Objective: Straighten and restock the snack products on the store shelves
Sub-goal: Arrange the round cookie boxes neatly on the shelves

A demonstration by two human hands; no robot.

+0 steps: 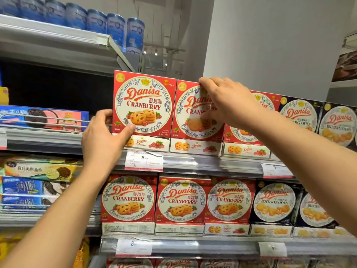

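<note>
Red Danisa cranberry cookie boxes stand upright on flat-lying boxes on the upper shelf (193, 164). My left hand (104, 136) grips the lower left corner of the leftmost cranberry box (144, 102), thumb on its front face. My right hand (226, 101) holds the top edge of the second cranberry box (190, 113), fingers curled over its upper right corner and covering part of its front. A third cranberry box (241, 132) stands behind my right wrist, mostly hidden.
Dark blue Danisa butter cookie boxes (298, 115) stand to the right. The lower shelf holds more cranberry boxes (181, 200) and butter cookie boxes (274, 202). Oreo packs (44, 118) lie at left. Blue cans (135, 33) line the top shelf. A white pillar (270, 45) rises behind.
</note>
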